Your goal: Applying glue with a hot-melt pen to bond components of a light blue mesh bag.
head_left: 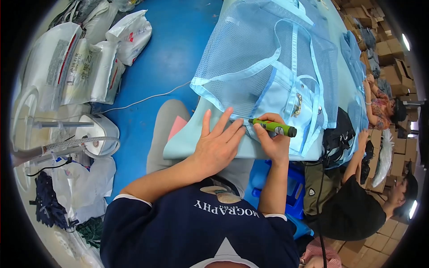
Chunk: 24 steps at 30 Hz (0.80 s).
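A light blue mesh tote bag with pale blue straps and a smooth front pocket lies spread over the pale blue table. My right hand grips a green marker pen, its dark end to the right and its other end pointing left at the bag's near edge. Beside it, my left hand rests flat on that edge with its fingers spread. The left fingertips lie close to the marker's tip, and what the tip touches is too small to tell. A small metallic clasp or charm hangs at the pocket.
A black bag sits at the table's right end. Co-workers work along the right, near stacked cardboard boxes. White plastic sacks and a steamer-like appliance stand left; a white cord crosses the blue floor.
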### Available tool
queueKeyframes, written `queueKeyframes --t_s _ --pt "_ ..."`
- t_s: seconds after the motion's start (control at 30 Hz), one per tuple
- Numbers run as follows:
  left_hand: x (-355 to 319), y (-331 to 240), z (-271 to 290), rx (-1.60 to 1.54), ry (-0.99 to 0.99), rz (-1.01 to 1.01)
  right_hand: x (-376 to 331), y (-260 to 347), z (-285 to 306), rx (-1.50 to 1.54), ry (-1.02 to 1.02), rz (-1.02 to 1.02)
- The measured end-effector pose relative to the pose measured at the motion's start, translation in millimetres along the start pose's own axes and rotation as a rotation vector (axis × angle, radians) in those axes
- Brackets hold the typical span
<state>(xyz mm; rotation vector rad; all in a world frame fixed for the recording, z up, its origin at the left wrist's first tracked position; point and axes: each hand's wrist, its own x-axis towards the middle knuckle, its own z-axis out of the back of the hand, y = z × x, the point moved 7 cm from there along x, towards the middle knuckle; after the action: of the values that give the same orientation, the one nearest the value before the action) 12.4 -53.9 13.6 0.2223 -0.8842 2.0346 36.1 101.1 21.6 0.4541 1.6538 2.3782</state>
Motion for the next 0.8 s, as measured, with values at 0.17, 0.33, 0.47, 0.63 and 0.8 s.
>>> queueKeyframes --t_s 0.17,0.33,0.47,0.63,0.8 --pt "1 0 0 -0.007 0.001 0.011 -2 1 3 -0.035 0.027 0.039" --pt "2 -1 1 -0.017 -0.015 0.013 -5 0 4 -0.032 0.052 0.066" --pt "1 -1 1 0.008 -0.018 -0.001 -8 -8 4 0.012 -0.044 -0.089" --pt "2 -1 0 -0.011 -0.005 0.017 -3 6 4 -0.083 -0.093 0.045" --pt "1 0 1 -0.006 -0.013 0.009 -7 -1 5 -0.144 -0.090 -0.043"
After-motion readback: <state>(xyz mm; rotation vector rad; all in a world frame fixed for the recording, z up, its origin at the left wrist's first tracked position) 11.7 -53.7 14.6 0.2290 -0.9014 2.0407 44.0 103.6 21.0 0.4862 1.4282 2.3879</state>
